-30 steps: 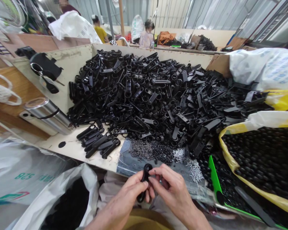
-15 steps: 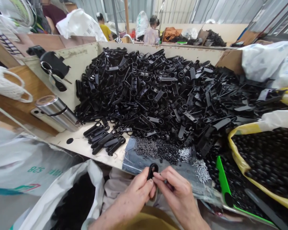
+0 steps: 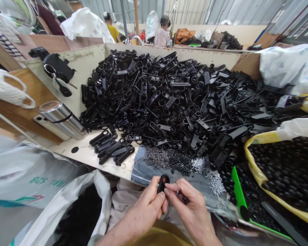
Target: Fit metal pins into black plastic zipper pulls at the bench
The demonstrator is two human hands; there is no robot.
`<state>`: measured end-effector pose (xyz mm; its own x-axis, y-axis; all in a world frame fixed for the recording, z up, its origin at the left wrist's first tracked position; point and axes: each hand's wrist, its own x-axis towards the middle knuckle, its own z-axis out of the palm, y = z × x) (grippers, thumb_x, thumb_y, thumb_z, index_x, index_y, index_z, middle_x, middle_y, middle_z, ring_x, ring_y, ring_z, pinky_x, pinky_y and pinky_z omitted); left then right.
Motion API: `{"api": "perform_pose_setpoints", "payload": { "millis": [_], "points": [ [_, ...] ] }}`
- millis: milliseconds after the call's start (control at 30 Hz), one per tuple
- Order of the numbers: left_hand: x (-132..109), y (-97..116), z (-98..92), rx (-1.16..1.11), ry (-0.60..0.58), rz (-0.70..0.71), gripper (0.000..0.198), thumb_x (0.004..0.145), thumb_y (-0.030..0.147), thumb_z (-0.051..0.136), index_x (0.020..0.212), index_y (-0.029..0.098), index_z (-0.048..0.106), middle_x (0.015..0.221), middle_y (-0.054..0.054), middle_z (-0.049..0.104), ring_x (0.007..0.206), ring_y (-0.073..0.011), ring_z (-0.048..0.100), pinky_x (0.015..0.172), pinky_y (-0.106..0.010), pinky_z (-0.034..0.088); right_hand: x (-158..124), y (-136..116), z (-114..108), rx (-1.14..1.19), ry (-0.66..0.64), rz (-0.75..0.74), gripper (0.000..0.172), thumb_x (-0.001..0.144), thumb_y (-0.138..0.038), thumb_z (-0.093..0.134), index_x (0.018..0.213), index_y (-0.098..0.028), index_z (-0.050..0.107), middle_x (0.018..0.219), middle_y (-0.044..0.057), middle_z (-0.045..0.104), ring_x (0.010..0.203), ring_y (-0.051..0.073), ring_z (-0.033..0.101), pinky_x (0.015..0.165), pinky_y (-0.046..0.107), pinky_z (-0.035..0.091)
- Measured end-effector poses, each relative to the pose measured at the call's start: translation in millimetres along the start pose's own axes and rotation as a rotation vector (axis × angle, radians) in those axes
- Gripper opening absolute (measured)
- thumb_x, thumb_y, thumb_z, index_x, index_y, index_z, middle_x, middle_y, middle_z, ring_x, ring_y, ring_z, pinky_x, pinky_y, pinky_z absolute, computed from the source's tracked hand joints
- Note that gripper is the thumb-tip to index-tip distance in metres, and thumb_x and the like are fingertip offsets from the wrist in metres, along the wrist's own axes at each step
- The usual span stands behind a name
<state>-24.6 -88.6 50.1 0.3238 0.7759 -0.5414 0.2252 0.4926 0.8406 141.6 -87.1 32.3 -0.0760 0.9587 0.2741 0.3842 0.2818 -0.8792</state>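
Close to my lap, my left hand (image 3: 152,200) grips a black plastic part with a ring-shaped end (image 3: 164,181). The ring end sticks up past the thumb, and my fingers hide the rest. My right hand (image 3: 187,201) meets it from the right, its thumb and index finger pinched together at the ring's edge. Whatever sits in that pinch is too small to make out; something dark also shows under the curled fingers. Just beyond both hands lie small dark screws (image 3: 155,158), tiny black pieces (image 3: 179,162) and silver pins (image 3: 217,184) on a grey mat (image 3: 143,174).
A large heap of black plastic parts (image 3: 154,99) fills the bench. Several similar parts (image 3: 113,148) lie in a group at left, near a steel flask (image 3: 63,119). An open white sack (image 3: 102,188) stands at lower left; a yellow-rimmed bag (image 3: 256,174) and green board (image 3: 238,194) are right.
Both hands stay at nearly the same spot. My right fingers have shifted slightly against the ring end, and the other fingers have curled a little differently.
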Motion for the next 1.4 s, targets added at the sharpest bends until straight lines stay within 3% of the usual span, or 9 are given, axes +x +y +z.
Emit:
{"api": "perform_pose_setpoints", "payload": {
  "millis": [200,400,533,633,733,833,1067,1400],
  "points": [
    [3,-8,2.2,-0.058,0.048,0.028,0.020,0.098,0.040,0.052,0.107,0.023,0.055,0.073,0.005,0.054,0.062,-0.0120,0.045,0.064,-0.025,0.038,-4,2,-1,-0.081,-0.039,-0.096,0.025,0.103,-0.025,0.058,0.083,-0.020,0.073,0.068,-0.001,0.059,0.055,0.013,0.056,0.049,0.022,0.041],
    [11,-25,-4.4,-0.058,0.063,0.179,0.023,0.096,0.045,0.057,0.097,0.022,0.060,0.072,0.003,0.055,0.068,-0.0141,0.048,0.066,-0.025,0.040,-11,2,-5,-0.319,-0.175,-0.242,0.026,0.106,-0.018,0.047,0.108,-0.017,0.073,0.074,0.003,0.071,0.059,0.015,0.067,0.056,0.024,0.047],
    [21,-37,-9.3,-0.052,0.159,0.235,0.028,0.095,0.048,0.059,0.100,0.021,0.062,0.086,-0.001,0.062,0.078,-0.0163,0.053,0.075,-0.026,0.045,-13,3,-10,-0.347,-0.340,-0.156,0.029,0.106,-0.024,0.048,0.127,-0.023,0.068,0.088,0.004,0.076,0.071,0.019,0.073,0.065,0.026,0.055],
    [27,-44,-11.5,-0.082,0.141,0.220,0.034,0.096,0.053,0.057,0.105,0.021,0.062,0.078,0.002,0.057,0.069,-0.0142,0.049,0.067,-0.024,0.042,-16,8,-14,-0.258,-0.351,-0.051,0.036,0.107,-0.029,0.046,0.142,-0.029,0.056,0.105,0.005,0.077,0.086,0.019,0.076,0.075,0.027,0.059],
    [28,-45,-12.2,-0.088,0.068,0.170,0.040,0.097,0.057,0.053,0.112,0.020,0.059,0.070,0.007,0.048,0.057,-0.0107,0.036,0.055,-0.022,0.033,-19,13,-14,-0.176,-0.284,-0.011,0.030,0.109,-0.026,0.039,0.132,-0.027,0.058,0.103,0.004,0.076,0.084,0.017,0.075,0.074,0.025,0.058],
    [27,-43,-11.5,-0.093,0.070,0.147,0.048,0.095,0.062,0.055,0.117,0.020,0.058,0.069,0.007,0.047,0.056,-0.0099,0.031,0.052,-0.022,0.028,-19,17,-11,-0.193,-0.311,-0.045,0.028,0.107,-0.019,0.038,0.120,-0.024,0.063,0.098,0.005,0.075,0.082,0.018,0.074,0.072,0.026,0.058],
    [25,-39,-10.5,-0.117,0.115,0.130,0.056,0.089,0.067,0.060,0.119,0.020,0.060,0.069,0.006,0.048,0.059,-0.0116,0.036,0.055,-0.023,0.031,-17,16,-5,-0.291,-0.345,-0.047,0.038,0.101,-0.011,0.041,0.126,-0.022,0.068,0.102,0.007,0.078,0.084,0.022,0.077,0.075,0.030,0.061],
    [24,-36,-12.8,-0.049,0.172,0.171,0.041,0.089,0.056,0.065,0.112,0.022,0.068,0.070,0.003,0.056,0.064,-0.0165,0.047,0.063,-0.026,0.039,-12,14,-4,-0.225,-0.344,0.006,0.035,0.100,-0.015,0.043,0.117,-0.021,0.073,0.095,0.007,0.080,0.078,0.021,0.076,0.071,0.029,0.059]
  ]
}}
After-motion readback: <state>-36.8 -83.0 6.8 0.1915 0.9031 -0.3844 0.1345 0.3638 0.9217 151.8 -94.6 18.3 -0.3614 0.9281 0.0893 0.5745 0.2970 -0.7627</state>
